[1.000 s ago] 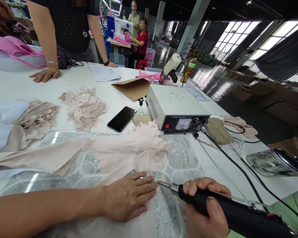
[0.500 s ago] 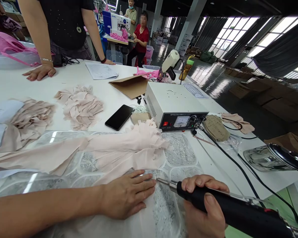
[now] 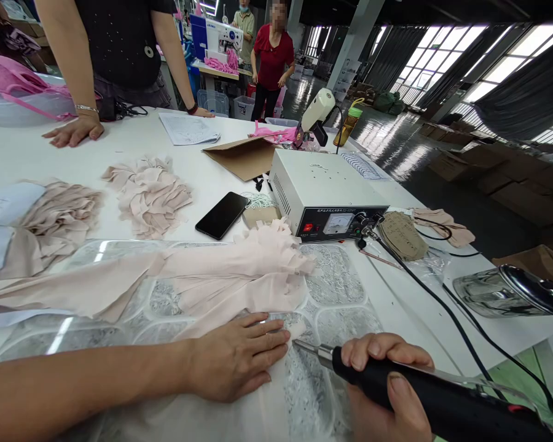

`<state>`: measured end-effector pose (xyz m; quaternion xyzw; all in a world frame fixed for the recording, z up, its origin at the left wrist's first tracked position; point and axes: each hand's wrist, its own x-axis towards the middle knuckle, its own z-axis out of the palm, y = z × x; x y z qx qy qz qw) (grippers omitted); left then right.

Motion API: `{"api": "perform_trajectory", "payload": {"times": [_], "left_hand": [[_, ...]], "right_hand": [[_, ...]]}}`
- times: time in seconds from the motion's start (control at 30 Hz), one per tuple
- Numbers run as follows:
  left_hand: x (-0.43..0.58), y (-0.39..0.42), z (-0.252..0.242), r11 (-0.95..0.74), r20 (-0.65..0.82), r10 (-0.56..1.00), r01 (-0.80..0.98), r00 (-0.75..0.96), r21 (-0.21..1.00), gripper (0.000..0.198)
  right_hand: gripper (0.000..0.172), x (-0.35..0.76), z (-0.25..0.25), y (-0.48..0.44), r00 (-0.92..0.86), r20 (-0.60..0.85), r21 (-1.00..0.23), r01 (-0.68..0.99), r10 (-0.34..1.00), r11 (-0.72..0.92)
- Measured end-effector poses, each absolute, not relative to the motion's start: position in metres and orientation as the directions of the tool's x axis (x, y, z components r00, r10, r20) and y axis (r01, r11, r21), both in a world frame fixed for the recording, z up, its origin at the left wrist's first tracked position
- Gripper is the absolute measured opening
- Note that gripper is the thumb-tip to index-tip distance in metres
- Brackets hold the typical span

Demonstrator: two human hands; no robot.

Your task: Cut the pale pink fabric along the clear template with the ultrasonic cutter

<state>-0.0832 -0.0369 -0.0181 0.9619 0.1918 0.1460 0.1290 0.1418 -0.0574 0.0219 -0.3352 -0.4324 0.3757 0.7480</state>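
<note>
My left hand (image 3: 244, 356) lies flat with its fingers stretched out, pressing on thin pale fabric (image 3: 221, 423). Wrapped round the black handle of an ultrasonic cutter (image 3: 442, 393) is my right hand (image 3: 387, 374). The cutter's metal tip points left, just off my left fingertips and close to the fabric's edge; I cannot tell whether it touches. Beyond my left hand, a layered heap of pale pink fabric strips (image 3: 239, 264) lies on a clear sheet with grey patterned panels (image 3: 336, 276).
A white control box (image 3: 322, 178) with a black cable stands behind. Around it are a phone (image 3: 222, 215), brown card pattern pieces (image 3: 402, 236) and a metal canister (image 3: 507, 291). Fabric piles (image 3: 152, 196) lie left. A person's hands (image 3: 76, 130) rest on the table's far side.
My right hand and the cutter have shifted slightly right and down, with the tip a little farther from my left fingers. My left hand stays put. A red-shirted person behind has stood up.
</note>
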Motion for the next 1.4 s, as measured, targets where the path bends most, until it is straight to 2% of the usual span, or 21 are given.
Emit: {"api": "perform_trajectory", "payload": {"times": [0.17, 0.4, 0.63, 0.87, 0.97, 1.1, 1.27, 1.4], "left_hand": [[-0.084, -0.037, -0.021, -0.886, 0.260, 0.415, 0.321, 0.872, 0.335, 0.043], [-0.084, -0.037, -0.015, -0.872, 0.244, 0.423, 0.319, 0.872, 0.371, 0.043], [-0.086, -0.034, -0.009, -0.899, 0.241, 0.401, 0.328, 0.884, 0.292, 0.042], [-0.088, -0.055, 0.012, -0.890, 0.320, 0.445, 0.375, 0.836, 0.258, 0.034], [-0.087, -0.082, 0.016, -0.861, 0.282, 0.494, 0.417, 0.822, 0.291, 0.031], [-0.085, -0.104, 0.012, -0.847, 0.220, 0.517, 0.459, 0.827, 0.267, 0.028], [-0.096, -0.086, 0.020, -0.897, 0.203, 0.424, 0.378, 0.883, 0.228, 0.018], [-0.108, -0.073, 0.032, -0.894, 0.196, 0.392, 0.322, 0.899, 0.312, 0.023]], "right_hand": [[0.005, 0.142, 0.023, -0.056, 0.333, 0.396, -0.834, -0.260, 0.856, 0.487], [0.006, 0.151, 0.024, -0.054, 0.412, 0.403, -0.815, -0.244, 0.817, 0.525], [0.008, 0.149, 0.020, -0.042, 0.379, 0.487, -0.776, -0.226, 0.787, 0.589], [0.008, 0.151, 0.021, -0.045, 0.381, 0.516, -0.772, -0.182, 0.767, 0.609], [0.009, 0.152, 0.020, -0.045, 0.374, 0.507, -0.775, -0.195, 0.777, 0.600], [0.010, 0.152, 0.018, -0.042, 0.360, 0.516, -0.768, -0.208, 0.777, 0.606], [0.010, 0.160, 0.025, -0.048, 0.309, 0.500, -0.810, -0.164, 0.809, 0.563], [0.013, 0.167, 0.029, -0.059, 0.269, 0.498, -0.835, -0.111, 0.825, 0.540]]}}
